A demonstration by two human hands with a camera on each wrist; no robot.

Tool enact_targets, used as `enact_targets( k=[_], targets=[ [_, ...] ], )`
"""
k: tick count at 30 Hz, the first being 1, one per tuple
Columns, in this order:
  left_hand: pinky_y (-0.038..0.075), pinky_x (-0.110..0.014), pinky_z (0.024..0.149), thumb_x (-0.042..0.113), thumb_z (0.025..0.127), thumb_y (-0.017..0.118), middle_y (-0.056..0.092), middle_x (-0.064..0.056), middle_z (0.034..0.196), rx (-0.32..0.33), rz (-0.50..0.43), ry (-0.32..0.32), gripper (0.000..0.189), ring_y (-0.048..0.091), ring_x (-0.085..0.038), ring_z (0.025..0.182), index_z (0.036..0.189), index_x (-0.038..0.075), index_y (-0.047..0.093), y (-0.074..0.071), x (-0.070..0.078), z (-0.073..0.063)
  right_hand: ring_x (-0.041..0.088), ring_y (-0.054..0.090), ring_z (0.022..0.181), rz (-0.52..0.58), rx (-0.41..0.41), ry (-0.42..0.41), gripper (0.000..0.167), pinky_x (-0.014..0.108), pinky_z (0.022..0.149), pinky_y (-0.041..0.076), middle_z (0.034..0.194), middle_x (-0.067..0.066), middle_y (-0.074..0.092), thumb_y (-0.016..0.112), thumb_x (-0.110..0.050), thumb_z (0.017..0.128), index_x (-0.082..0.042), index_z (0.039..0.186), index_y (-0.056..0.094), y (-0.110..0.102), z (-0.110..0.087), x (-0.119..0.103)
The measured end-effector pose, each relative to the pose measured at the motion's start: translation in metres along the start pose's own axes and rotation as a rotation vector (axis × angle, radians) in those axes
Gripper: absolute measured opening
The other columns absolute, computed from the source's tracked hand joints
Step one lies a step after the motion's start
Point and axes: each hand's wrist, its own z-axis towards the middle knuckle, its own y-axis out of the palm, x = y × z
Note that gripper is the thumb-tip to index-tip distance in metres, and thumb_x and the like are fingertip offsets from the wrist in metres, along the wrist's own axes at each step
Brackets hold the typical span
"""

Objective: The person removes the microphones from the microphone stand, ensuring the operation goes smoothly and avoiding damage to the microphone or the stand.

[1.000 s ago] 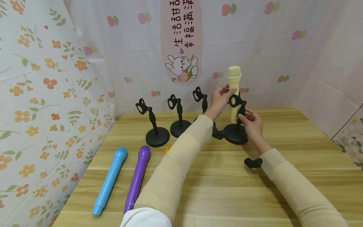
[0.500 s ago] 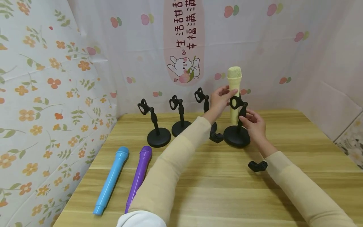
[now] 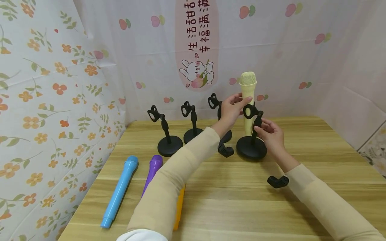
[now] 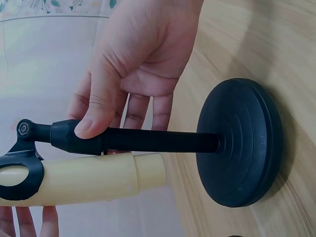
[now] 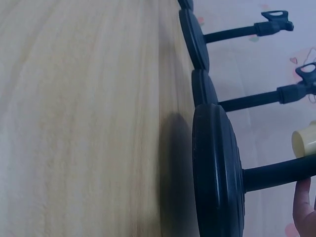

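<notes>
My left hand (image 3: 233,108) pinches a pale yellow microphone (image 3: 248,87), which stands upright with its mesh head on top. The microphone lies at the ring clip of a black desktop microphone stand (image 3: 251,149); in the left wrist view the clip curves across the microphone's body (image 4: 89,180). How far it is seated in the clip, I cannot tell. My right hand (image 3: 272,135) grips the stand's pole from the right, thumb on the thick collar in the left wrist view. Only the left hand's fingertips show there, behind the microphone.
Three more black stands (image 3: 170,145) with unfilled clips stand in a row to the left. A blue microphone (image 3: 120,189) and a purple one (image 3: 154,165) lie in front; an orange object (image 3: 180,207) is partly under the left sleeve. Black bent pieces (image 3: 278,181) appear near both wrists.
My left forearm has shifted a little left, showing more of the orange object. The hands, the yellow microphone and its stand sit slightly lower in the head view; both holds are unchanged.
</notes>
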Motion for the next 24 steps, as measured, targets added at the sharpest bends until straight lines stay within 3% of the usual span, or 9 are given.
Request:
enact_targets(
  k=[8, 16, 24],
  targets=[
    [0.057, -0.030, 0.066, 0.027, 0.085, 0.078, 0.066, 0.003, 0.094, 0.018, 0.014, -0.012, 0.029, 0.065, -0.011, 0.082, 0.110, 0.014, 0.070, -0.006, 0.003, -0.011, 0.014, 0.069, 0.085, 0.011, -0.034, 0.014, 0.044, 0.025, 0.072, 0.056, 0.100, 0.004, 0.068, 0.080, -0.010, 0.081, -0.013, 0.122, 0.066, -0.020, 0.014, 0.038],
    [0.057, -0.030, 0.067, 0.027, 0.084, 0.078, 0.066, 0.003, 0.096, 0.014, 0.043, -0.009, 0.032, 0.064, -0.012, 0.082, 0.112, 0.013, 0.069, -0.014, 0.010, -0.021, 0.008, 0.066, 0.080, 0.020, -0.030, 0.045, 0.030, 0.024, 0.074, 0.056, 0.091, -0.001, 0.064, 0.075, -0.005, 0.085, -0.017, 0.112, 0.068, 0.014, -0.023, -0.010],
    [0.056, -0.031, 0.067, 0.026, 0.085, 0.078, 0.065, 0.001, 0.097, 0.004, 0.031, -0.010, 0.032, 0.063, -0.014, 0.081, 0.112, 0.012, 0.068, -0.023, 0.011, -0.031, 0.007, 0.065, 0.079, 0.009, -0.047, 0.086, 0.029, 0.022, 0.073, 0.055, 0.090, -0.003, 0.063, 0.072, -0.001, 0.087, -0.022, 0.107, 0.068, 0.021, -0.035, -0.015]
  ],
)
